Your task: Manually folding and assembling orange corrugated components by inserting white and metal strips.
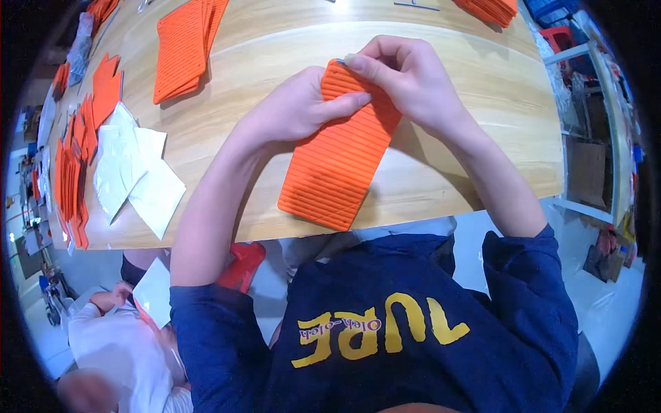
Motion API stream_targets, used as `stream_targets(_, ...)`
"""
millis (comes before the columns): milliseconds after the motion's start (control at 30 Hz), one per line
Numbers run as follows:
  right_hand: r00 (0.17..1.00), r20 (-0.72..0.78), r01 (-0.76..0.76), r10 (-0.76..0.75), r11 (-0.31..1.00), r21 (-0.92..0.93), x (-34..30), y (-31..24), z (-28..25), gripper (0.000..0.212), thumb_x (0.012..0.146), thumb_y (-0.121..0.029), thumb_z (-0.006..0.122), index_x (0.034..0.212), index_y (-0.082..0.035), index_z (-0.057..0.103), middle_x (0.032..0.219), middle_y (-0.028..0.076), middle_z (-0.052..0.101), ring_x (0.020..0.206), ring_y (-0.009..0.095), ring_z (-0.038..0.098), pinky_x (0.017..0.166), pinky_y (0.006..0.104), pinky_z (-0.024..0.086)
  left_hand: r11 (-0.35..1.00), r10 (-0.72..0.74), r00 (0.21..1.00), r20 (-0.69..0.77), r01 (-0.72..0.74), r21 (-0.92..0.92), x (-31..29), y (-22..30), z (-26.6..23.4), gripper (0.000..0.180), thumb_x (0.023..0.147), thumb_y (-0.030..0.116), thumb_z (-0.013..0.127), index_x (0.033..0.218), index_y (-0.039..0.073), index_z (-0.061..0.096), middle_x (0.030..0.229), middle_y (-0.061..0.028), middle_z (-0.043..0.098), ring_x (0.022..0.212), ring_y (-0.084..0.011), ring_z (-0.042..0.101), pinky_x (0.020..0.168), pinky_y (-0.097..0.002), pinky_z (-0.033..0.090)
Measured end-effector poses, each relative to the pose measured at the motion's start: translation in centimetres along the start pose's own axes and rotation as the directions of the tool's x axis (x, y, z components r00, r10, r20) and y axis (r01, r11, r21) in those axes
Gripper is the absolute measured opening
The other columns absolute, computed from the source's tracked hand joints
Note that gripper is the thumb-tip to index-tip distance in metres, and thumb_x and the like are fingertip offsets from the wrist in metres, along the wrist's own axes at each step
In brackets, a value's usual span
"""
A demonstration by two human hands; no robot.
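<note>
An orange ribbed panel (337, 165), flat and roughly rectangular, is held tilted over the front part of the table. My left hand (303, 107) is closed on its upper left side, the thumb lying across the ribbed face. At the panel's top corner my right hand (406, 79) pinches the edge between thumb and fingers. A small bluish bit shows by the right thumb tip; I cannot make out what it is. The fingers behind the panel are hidden.
Orange ribbed panels (182, 55) lie stacked at the far left of the wooden table (482, 96). More orange pieces (72, 172) and white sheets (134, 162) lie along its left edge. Another stack (490, 9) sits far right. A co-worker (131, 337) holds a white sheet at lower left.
</note>
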State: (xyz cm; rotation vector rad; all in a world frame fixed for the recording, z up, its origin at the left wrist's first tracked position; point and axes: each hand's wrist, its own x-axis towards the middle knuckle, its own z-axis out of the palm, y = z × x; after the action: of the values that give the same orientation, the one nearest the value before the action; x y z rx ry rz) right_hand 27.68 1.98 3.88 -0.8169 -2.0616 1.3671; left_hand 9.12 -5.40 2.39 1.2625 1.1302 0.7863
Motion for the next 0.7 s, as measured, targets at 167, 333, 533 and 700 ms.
stream_targets(167, 0.997, -0.063, -0.048, 0.052, 0.997, 0.067, 0.3, 0.0, -0.2, 0.025, 0.101, -0.023, 0.062, 0.104, -0.001, 0.073, 0.083, 0.004, 0.067, 0.074, 0.007, 0.059, 0.07, 0.0198, 0.049, 0.997, 0.058, 0.985, -0.163, -0.067, -0.049, -0.3, 0.7, 0.9, 0.022, 0.097, 0.017, 0.064, 0.102, -0.004, 0.068, 0.084, -0.0091, 0.07, 0.066, -0.0124, 0.064, 0.054, -0.0228, 0.051)
stream_targets(333, 0.962, -0.272, -0.069, 0.009, 0.975, -0.211, 2.7, 1.9, -3.7, 0.044, 0.103, -0.032, 0.057, 0.139, -0.007, 0.058, 0.125, 0.014, 0.064, 0.112, 0.024, 0.06, 0.096, 0.0335, 0.049, 0.921, 0.042, 0.875, -0.482, -0.221, -0.322, 0.2, 0.1, 0.5, 0.026, 0.099, 0.021, 0.065, 0.103, -0.004, 0.068, 0.088, -0.0098, 0.071, 0.067, -0.012, 0.065, 0.057, -0.023, 0.053)
stream_targets(533, 0.983, -0.028, 0.069, -0.183, 0.503, -0.862, 2.7, 7.5, -6.8, 0.053, 0.1, -0.033, 0.061, 0.147, -0.011, 0.05, 0.146, 0.017, 0.05, 0.131, 0.034, 0.049, 0.108, 0.0401, 0.044, 0.921, -0.029, 0.845, -0.534, -0.185, -0.342, 0.2, 0.6, -0.1, 0.027, 0.1, 0.024, 0.065, 0.103, -0.003, 0.067, 0.089, -0.0092, 0.071, 0.07, -0.0115, 0.065, 0.061, -0.0239, 0.053)
stream_targets(700, 0.991, 0.123, 0.129, -0.045, 0.518, -0.846, 1.8, 6.0, -7.0, 0.062, 0.097, -0.034, 0.066, 0.151, -0.013, 0.044, 0.154, 0.02, 0.04, 0.141, 0.038, 0.039, 0.116, 0.045, 0.036, 0.918, 0.063, 0.845, -0.53, -0.258, -0.302, -0.1, 0.2, -0.6, 0.027, 0.1, 0.023, 0.064, 0.102, -0.004, 0.067, 0.089, -0.0088, 0.071, 0.073, -0.0117, 0.064, 0.065, -0.0242, 0.053)
